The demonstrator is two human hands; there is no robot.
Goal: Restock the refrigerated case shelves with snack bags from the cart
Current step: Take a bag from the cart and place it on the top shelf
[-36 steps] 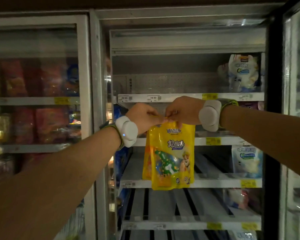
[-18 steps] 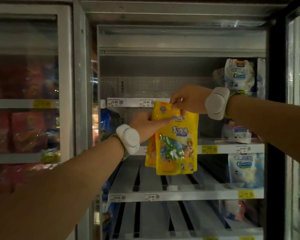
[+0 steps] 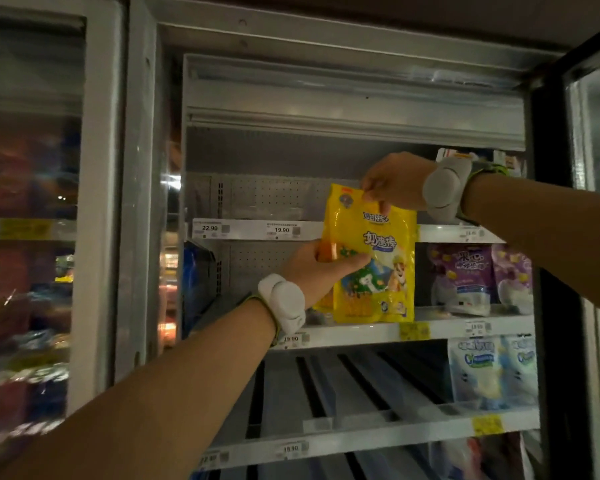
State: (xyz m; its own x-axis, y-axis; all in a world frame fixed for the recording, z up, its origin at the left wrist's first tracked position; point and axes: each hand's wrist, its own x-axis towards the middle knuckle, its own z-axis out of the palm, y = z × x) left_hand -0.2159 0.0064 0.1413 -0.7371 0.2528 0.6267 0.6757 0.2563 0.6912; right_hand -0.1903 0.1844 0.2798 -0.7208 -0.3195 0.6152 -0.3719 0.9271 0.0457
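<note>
A yellow snack bag (image 3: 378, 271) with a cartoon dog hangs upright in front of the open case, its bottom near the front edge of the second shelf (image 3: 361, 332). My right hand (image 3: 395, 183) pinches its top edge. My left hand (image 3: 321, 270) grips the bag's left side at mid-height, thumb across the front. An orange-yellow bag edge (image 3: 324, 301) shows just behind it on the left.
Purple bags (image 3: 465, 282) stand on the second shelf at the right, pale blue bags (image 3: 489, 372) on the shelf below. The top shelf (image 3: 250, 230) carries price tags 22.90 and 19.90. A closed glass door (image 3: 32, 237) is at the left, an open door (image 3: 596, 202) at the right.
Both hands raised the yellow bag up and rightward toward the second shelf. My left hand slid from the top edge down to the bag's left side. The view tilted upward.
</note>
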